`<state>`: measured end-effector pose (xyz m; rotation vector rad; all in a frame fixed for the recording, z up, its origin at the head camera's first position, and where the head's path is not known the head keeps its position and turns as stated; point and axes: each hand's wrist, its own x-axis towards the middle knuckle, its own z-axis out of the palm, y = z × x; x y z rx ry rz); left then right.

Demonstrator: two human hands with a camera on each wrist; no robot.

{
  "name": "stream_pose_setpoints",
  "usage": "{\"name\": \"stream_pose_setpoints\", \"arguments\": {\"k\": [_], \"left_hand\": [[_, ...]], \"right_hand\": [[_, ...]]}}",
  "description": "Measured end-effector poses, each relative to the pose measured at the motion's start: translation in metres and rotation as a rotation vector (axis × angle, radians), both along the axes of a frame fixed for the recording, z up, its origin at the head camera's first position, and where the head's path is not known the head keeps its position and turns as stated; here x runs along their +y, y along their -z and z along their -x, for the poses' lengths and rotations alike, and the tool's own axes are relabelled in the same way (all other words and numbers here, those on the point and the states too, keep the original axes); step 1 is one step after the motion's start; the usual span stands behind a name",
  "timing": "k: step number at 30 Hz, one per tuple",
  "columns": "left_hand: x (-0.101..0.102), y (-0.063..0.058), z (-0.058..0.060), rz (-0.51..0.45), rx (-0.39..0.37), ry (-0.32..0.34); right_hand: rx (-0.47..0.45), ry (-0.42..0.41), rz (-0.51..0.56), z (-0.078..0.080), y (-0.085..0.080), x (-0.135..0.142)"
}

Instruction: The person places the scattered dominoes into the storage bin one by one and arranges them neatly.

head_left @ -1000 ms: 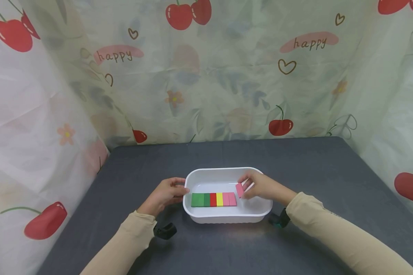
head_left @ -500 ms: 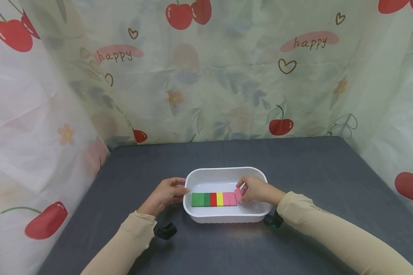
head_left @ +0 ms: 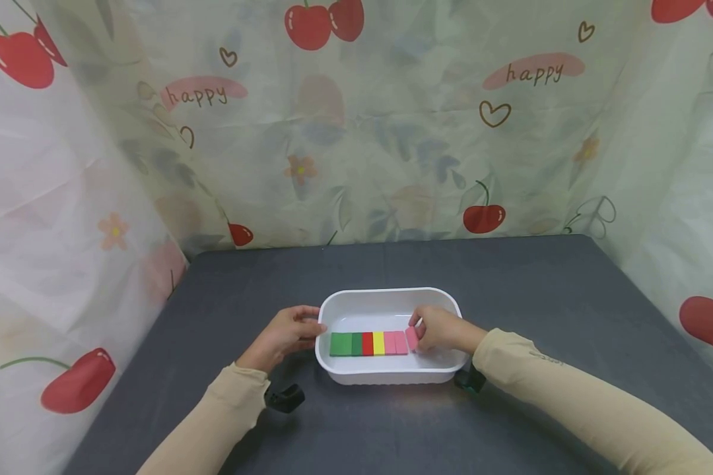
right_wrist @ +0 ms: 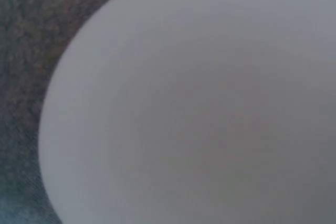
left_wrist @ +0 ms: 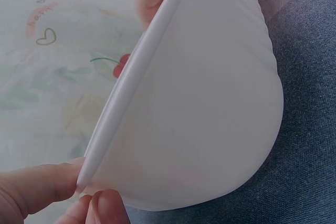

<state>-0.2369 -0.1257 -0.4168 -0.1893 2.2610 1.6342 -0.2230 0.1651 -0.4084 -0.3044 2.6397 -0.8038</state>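
Observation:
A white plastic tub [head_left: 356, 378] stands on the dark table, with a row of flat coloured blocks [head_left: 368, 344] inside: green, red, yellow and pink from left to right. My right hand [head_left: 442, 328] reaches into the tub and pinches a pink block [head_left: 412, 338] at the row's right end; it leans slightly beside the others. At the tub's left end, my left hand [head_left: 285, 333] pinches the rim between thumb and fingers. The left wrist view shows the thumb [left_wrist: 47, 182] over the rim and fingertips below it. The tub's blurred outer wall [right_wrist: 184, 103] fills most of the right wrist view.
The dark table [head_left: 392, 422] extends around the tub on all sides. A cherry-patterned curtain [head_left: 380, 152] hangs behind the table and along both sides. Black wrist devices hang under both forearms, the left device [head_left: 286, 398] close to the tub's front left.
My right hand has moved left and brought the pink block against the right end of the row. My left hand stays on the tub's rim.

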Motion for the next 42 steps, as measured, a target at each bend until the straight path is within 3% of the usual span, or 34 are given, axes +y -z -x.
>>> {"name": "stream_pose_setpoints", "arguments": {"k": [13, 42], "left_hand": [[-0.0010, -0.0002, -0.0010, -0.022, 0.006, 0.012], [-0.0020, -0.0008, -0.0020, -0.033, -0.005, 0.013]], "right_hand": [[0.010, 0.032, -0.100, -0.0063, -0.0006, -0.0065], [-0.005, 0.044, -0.088, -0.0056, 0.0019, -0.0066]]}}
